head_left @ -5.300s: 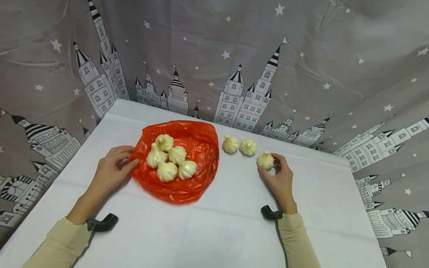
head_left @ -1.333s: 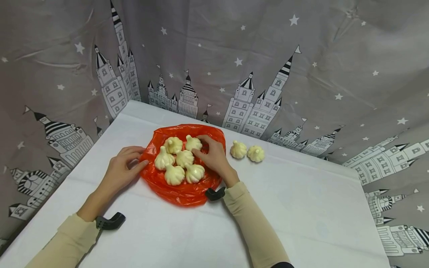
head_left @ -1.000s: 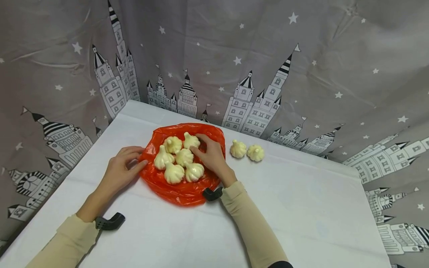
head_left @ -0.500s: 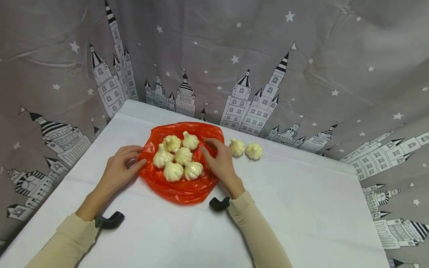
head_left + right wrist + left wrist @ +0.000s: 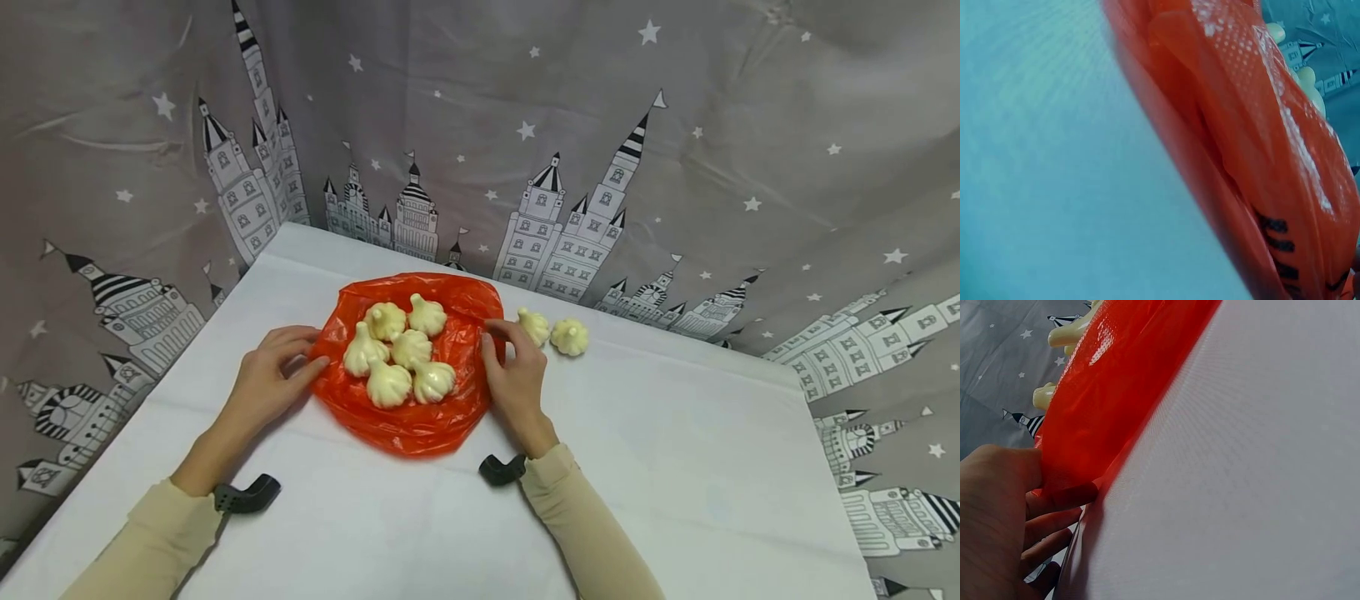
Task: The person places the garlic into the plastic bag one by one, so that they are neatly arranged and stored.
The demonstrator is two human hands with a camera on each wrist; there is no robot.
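A red plastic bag (image 5: 420, 433) lies spread open on the table with several garlic bulbs (image 5: 389, 385) inside. My left hand (image 5: 262, 379) pinches the bag's left rim; in the left wrist view its thumb and a finger (image 5: 1063, 497) hold the film. At the bag's right rim is my right hand (image 5: 520, 379), fingers loosely bent, thumb and index tips a little apart and no bulb between them. Just beyond it sit two loose bulbs, the nearer garlic bulb (image 5: 534, 325) partly behind the hand and the other garlic bulb (image 5: 570, 337) to its right.
A white cloth (image 5: 697, 467) covers the table. Behind and at both sides hangs a grey curtain (image 5: 450, 75) printed with castles and stars. Each wrist carries a black camera mount, the left mount (image 5: 247, 494) and the right mount (image 5: 501, 470).
My right hand brought a garlic bulb from the right into the bag, let it go at the back, and moved right to the rim. The left hand stays on the bag.
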